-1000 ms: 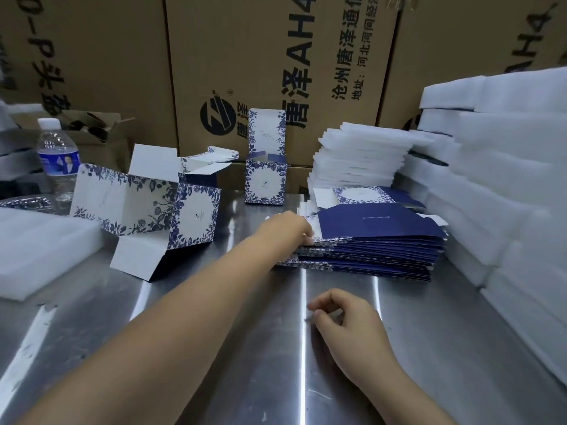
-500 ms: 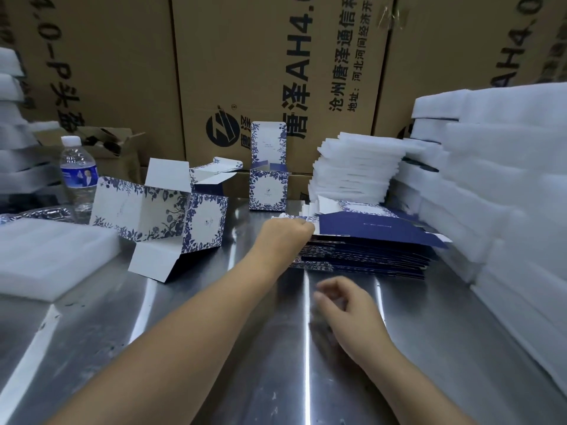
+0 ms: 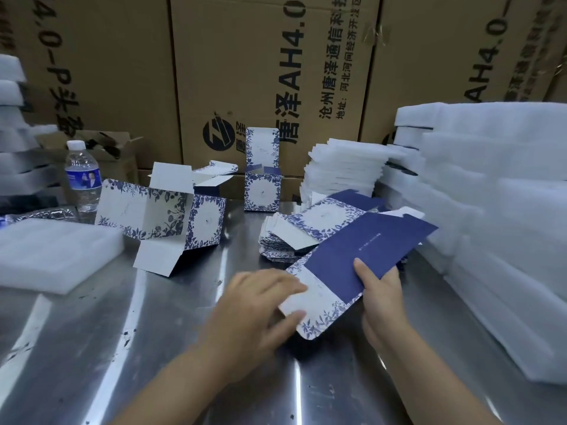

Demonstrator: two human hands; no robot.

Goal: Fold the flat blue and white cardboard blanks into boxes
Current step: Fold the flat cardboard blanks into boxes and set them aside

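A flat blue and white blank [image 3: 359,256] is lifted off the stack of blanks [image 3: 294,237] and tilts over the steel table [image 3: 153,348]. My left hand [image 3: 254,311] pinches its white floral end, thumb under the edge. My right hand [image 3: 380,289] grips its near long edge, thumb on the dark blue panel. A half-folded box [image 3: 165,216] lies open at the left. An upright folded box [image 3: 263,191] with its lid raised stands at the back.
White foam sheets are stacked at the right [image 3: 497,216], behind the blanks [image 3: 340,167] and at the left [image 3: 52,256]. A water bottle [image 3: 83,176] stands at the back left. Large brown cartons [image 3: 270,72] wall off the back.
The top blank has come off the stack and moved toward me. My left hand drew back from the stack's edge holding it, and my right hand rose from the table to grip it.
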